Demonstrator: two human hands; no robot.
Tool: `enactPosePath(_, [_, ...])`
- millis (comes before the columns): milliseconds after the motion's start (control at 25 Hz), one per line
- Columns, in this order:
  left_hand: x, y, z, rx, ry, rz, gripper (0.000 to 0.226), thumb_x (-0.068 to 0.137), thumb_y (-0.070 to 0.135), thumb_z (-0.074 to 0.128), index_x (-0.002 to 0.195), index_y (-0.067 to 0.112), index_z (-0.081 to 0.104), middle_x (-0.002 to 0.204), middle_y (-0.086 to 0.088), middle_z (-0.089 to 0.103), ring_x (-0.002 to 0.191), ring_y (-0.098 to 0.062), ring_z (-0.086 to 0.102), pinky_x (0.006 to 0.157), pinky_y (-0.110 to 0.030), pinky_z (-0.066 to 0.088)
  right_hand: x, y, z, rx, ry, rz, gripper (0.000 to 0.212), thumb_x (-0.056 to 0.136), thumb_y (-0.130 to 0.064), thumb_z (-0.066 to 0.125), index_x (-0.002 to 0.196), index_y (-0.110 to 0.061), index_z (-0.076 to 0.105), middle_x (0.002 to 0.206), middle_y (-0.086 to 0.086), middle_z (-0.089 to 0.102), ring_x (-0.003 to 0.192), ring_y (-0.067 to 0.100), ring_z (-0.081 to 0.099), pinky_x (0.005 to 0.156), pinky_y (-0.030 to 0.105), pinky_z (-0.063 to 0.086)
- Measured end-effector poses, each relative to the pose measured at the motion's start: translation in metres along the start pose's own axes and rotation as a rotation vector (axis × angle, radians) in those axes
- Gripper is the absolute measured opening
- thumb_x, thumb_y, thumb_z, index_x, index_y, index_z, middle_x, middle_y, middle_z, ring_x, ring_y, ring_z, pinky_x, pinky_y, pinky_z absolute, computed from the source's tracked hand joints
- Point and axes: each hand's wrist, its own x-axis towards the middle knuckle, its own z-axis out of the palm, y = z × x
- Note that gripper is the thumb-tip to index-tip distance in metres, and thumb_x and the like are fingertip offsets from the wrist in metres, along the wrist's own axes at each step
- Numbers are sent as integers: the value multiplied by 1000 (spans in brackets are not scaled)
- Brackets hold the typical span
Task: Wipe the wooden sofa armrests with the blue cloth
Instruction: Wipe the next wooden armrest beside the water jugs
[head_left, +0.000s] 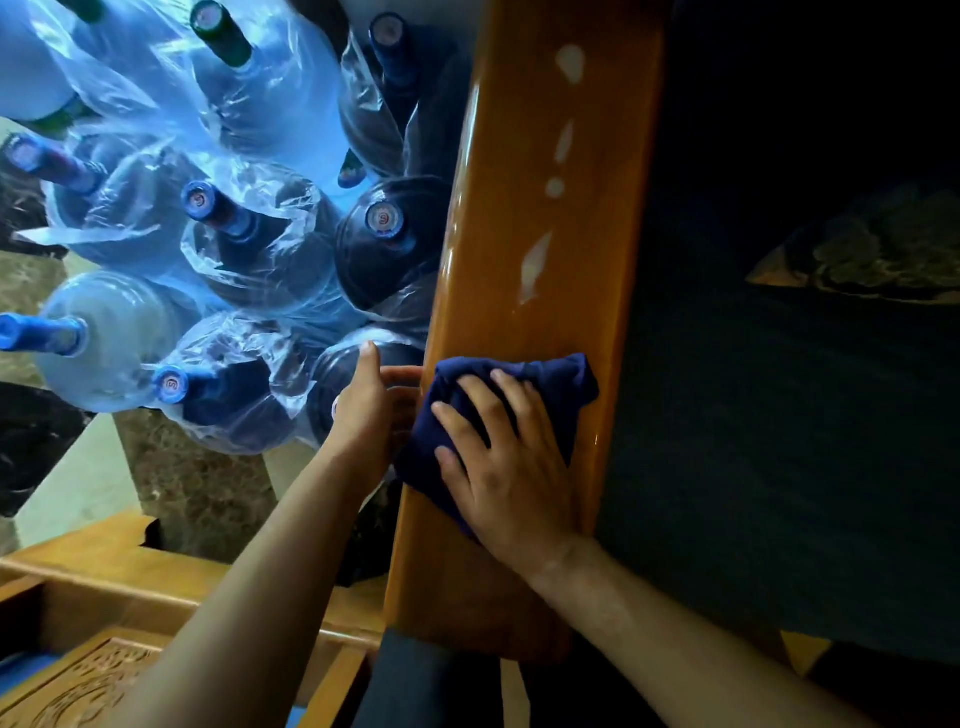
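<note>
A glossy wooden sofa armrest (540, 218) runs from the bottom centre up to the top of the head view, with pale reflections along it. The dark blue cloth (545, 379) lies bunched on the armrest's near half. My right hand (509, 467) lies flat on top of the cloth, fingers spread, pressing it down on the wood. My left hand (371, 405) rests against the armrest's left edge beside the cloth, fingers apart, holding nothing that I can see.
Several large water bottles (223, 249) in clear plastic bags crowd the floor left of the armrest. A dark sofa seat cushion (779, 415) lies on the right. Carved wooden furniture (104, 623) stands at the lower left.
</note>
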Motion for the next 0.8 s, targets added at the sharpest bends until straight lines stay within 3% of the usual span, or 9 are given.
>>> enactPosePath(80, [5, 5, -1, -24, -22, -14, 76, 98, 68, 30, 86, 11, 79, 95, -19, 79, 90, -31, 76, 83, -44, 55, 32, 0, 3, -28, -23, -4, 44, 93, -41, 61, 133, -22, 60, 155, 8, 47, 150, 37, 33, 123, 57, 24])
enactPosePath(240, [9, 10, -2, -64, -63, -38, 76, 97, 69, 30, 92, 9, 77, 93, -15, 80, 96, -34, 75, 93, -51, 55, 62, 3, 8, -212, -160, -35, 74, 94, -66, 44, 158, -31, 35, 172, 3, 18, 157, 39, 13, 125, 62, 9])
enactPosePath(440, [9, 11, -1, -5, -109, -50, 79, 97, 70, 23, 95, 12, 77, 87, -10, 81, 82, -26, 76, 75, -42, 53, 3, 5, 17, -197, -181, 18, 75, 95, -64, 43, 162, -36, 22, 173, 0, 10, 160, 30, 8, 128, 54, -1])
enactPosePath(600, [5, 11, 7, 8, -139, -52, 77, 99, 69, 22, 98, 11, 74, 78, -5, 80, 79, -24, 77, 67, -37, 52, -85, 10, 11, -251, -231, 154, 79, 96, -71, 39, 163, -38, 14, 174, -4, 4, 160, 30, 9, 126, 54, 3])
enactPosePath(680, [9, 18, 12, -1, -148, -44, 73, 100, 67, 24, 98, 12, 73, 75, -3, 80, 82, -23, 74, 66, -36, 51, -66, 19, 9, -260, -190, 282, 81, 95, -76, 32, 163, -38, 12, 174, -2, 3, 160, 33, 5, 125, 57, 5])
enactPosePath(800, [21, 38, 26, 41, -158, 11, 72, 99, 68, 25, 100, 14, 73, 88, -11, 80, 89, -27, 73, 74, -41, 53, 24, 41, 7, -257, -66, 390, 84, 93, -80, 27, 164, -37, 10, 174, 4, 5, 159, 36, 4, 124, 60, 7])
